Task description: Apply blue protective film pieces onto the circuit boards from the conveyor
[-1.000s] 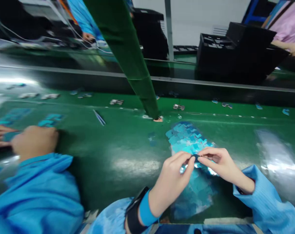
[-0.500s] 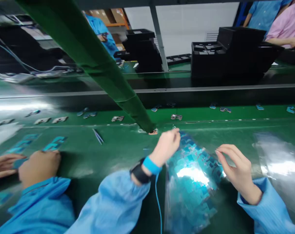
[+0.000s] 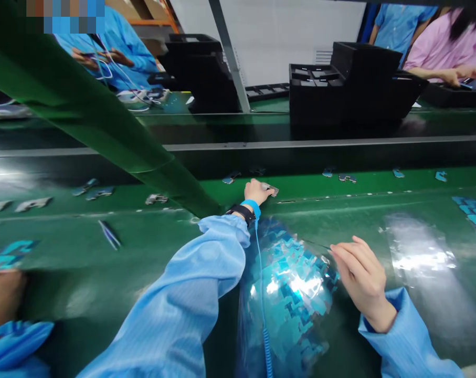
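My left hand (image 3: 257, 192), wearing a blue wrist strap (image 3: 256, 208) with a coiled cord, reaches to the far green strip. Its fingers are closed on a small circuit board (image 3: 275, 190), whose near part they hide. My right hand (image 3: 362, 275) is pinched on a thin dark pointed tool (image 3: 317, 244), which looks like tweezers; its tip points left. Under that tip lies a clear plastic bag (image 3: 247, 336), with many small shiny blue film pieces (image 3: 296, 278) in or on it.
More boards (image 3: 347, 178) lie along the strip. Loose tweezers (image 3: 109, 234) rest at left, near a co-worker's hand (image 3: 3, 294). A green tube (image 3: 155, 163) slants across. Black trays (image 3: 340, 94) stand beyond the rail. Clear plastic (image 3: 419, 257) and blue pieces (image 3: 474, 212) lie right.
My left hand has moved forward from the bag's far end to the board on the strip and taken hold of it. My right hand stays near the bag; the view has shifted right.
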The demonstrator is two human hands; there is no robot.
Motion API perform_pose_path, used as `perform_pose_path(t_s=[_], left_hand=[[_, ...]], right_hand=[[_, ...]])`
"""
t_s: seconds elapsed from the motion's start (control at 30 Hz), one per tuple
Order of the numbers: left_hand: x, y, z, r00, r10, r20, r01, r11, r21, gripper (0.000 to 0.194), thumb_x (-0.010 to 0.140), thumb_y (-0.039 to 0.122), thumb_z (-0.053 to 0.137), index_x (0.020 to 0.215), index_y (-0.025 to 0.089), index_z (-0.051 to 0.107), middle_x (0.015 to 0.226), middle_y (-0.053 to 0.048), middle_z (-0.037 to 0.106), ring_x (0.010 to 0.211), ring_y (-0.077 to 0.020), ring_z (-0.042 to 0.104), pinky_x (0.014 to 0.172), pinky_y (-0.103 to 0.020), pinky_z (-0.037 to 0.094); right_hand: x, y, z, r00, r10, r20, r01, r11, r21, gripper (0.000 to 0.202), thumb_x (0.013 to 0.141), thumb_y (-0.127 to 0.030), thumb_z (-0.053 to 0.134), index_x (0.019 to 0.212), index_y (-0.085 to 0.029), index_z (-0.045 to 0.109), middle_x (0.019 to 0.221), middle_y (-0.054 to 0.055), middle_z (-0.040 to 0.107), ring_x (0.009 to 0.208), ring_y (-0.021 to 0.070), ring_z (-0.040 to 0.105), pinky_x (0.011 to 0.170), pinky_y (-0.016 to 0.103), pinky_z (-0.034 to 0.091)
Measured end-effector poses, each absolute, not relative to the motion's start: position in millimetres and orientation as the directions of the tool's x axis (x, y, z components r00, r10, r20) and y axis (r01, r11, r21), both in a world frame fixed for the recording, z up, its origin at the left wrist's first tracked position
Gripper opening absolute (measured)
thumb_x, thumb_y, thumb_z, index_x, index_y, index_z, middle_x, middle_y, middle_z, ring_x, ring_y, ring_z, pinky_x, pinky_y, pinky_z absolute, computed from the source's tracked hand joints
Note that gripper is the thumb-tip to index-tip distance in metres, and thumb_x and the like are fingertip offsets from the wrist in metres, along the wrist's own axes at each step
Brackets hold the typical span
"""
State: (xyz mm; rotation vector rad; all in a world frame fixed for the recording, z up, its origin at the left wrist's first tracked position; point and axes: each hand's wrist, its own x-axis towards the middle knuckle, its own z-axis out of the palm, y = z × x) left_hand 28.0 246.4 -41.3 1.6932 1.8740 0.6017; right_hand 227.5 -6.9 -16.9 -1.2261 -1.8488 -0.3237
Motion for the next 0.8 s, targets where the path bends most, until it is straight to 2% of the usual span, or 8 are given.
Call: perform_pose_path(t_s=[0.17,0.27,0.33,0.4,0.5,0.6,0.73,0.8], left_hand=[[30,208,-11,0.023,0.985,-0.171,0.414,0.146,0.898,0.029,0.091,0.023,0.059,0.118,0.014,0.057,0.104,-0.007,0.068,0.088,-0.0188,0.068,0.075,-0.037,0.058],[15,151,7,0.095,0.976,-0.197,0.222,0.172,0.96,0.041,0.089,0.016,0.058,0.129,0.015,0.051,0.095,-0.006,0.074,0.093,-0.0162,0.07,0.084,-0.029,0.056],[3,109,13,0.139,0.955,-0.263,0.118,0.248,0.962,0.033,0.089,0.019,0.054,0.122,0.013,0.057,0.095,-0.008,0.076,0.092,-0.0175,0.071,0.083,-0.029,0.057],[-5,73,13,0.18,0.894,-0.41,-0.076,0.428,0.9,0.031,0.084,0.022,0.061,0.113,0.012,0.064,0.093,-0.009,0.077,0.088,-0.0192,0.072,0.076,-0.027,0.058],[-7,37,6,0.279,0.839,-0.467,-0.209,0.528,0.823,0.034,0.077,0.028,0.072,0.107,0.015,0.069,0.095,-0.008,0.077,0.091,-0.0215,0.071,0.076,-0.028,0.059],[-5,19,-2,0.316,0.834,-0.452,-0.267,0.535,0.802,0.032,0.076,0.03,0.075,0.106,0.019,0.071,0.095,-0.006,0.078,0.091,-0.0204,0.071,0.076,-0.027,0.059],[-9,8,-8,0.367,0.841,-0.397,-0.357,0.522,0.775,0.028,0.08,0.027,0.072,0.107,0.026,0.071,0.095,-0.001,0.078,0.087,-0.0151,0.071,0.076,-0.023,0.059],[-11,5,-9,0.379,0.843,-0.381,-0.396,0.52,0.757,0.024,0.081,0.023,0.07,0.104,0.026,0.072,0.094,0.0,0.078,0.087,-0.0152,0.071,0.076,-0.023,0.06]], right_hand=[[225,-7,-9,-0.041,0.613,0.789,0.819,0.473,-0.324,0.021,0.079,-0.001,0.066,0.094,-0.016,0.063,0.076,0.004,0.07,0.067,0.0137,0.063,0.084,0.041,0.055],[223,-10,-3,0.04,0.644,0.764,0.765,0.472,-0.438,0.019,0.079,-0.002,0.065,0.088,-0.019,0.064,0.074,0.001,0.07,0.066,0.0134,0.065,0.086,0.039,0.056],[221,-13,0,0.117,0.715,0.689,0.703,0.43,-0.566,0.015,0.08,-0.006,0.065,0.085,-0.021,0.066,0.075,0.0,0.071,0.069,0.0143,0.067,0.088,0.039,0.056],[217,-16,2,0.202,0.816,0.542,0.606,0.33,-0.723,0.01,0.081,-0.012,0.066,0.081,-0.022,0.068,0.076,0.0,0.072,0.073,0.0153,0.069,0.089,0.038,0.055],[208,-17,3,0.23,0.945,0.232,0.39,0.129,-0.912,0.003,0.079,-0.019,0.067,0.077,-0.021,0.07,0.075,0.001,0.073,0.072,0.0155,0.069,0.074,0.03,0.058],[197,-15,1,0.178,0.983,0.044,0.198,0.008,-0.98,0.001,0.075,-0.02,0.07,0.074,-0.019,0.07,0.07,0.0,0.072,0.064,0.0129,0.067,0.061,0.023,0.057],[186,-15,-5,0.202,0.979,-0.031,0.116,-0.055,-0.992,0.004,0.072,-0.021,0.073,0.074,-0.019,0.071,0.072,0.001,0.073,0.065,0.0126,0.067,0.063,0.024,0.057],[183,-15,-6,0.217,0.975,-0.039,0.12,-0.066,-0.991,0.004,0.072,-0.021,0.074,0.074,-0.019,0.071,0.072,0.001,0.073,0.066,0.0127,0.067,0.063,0.024,0.057]])
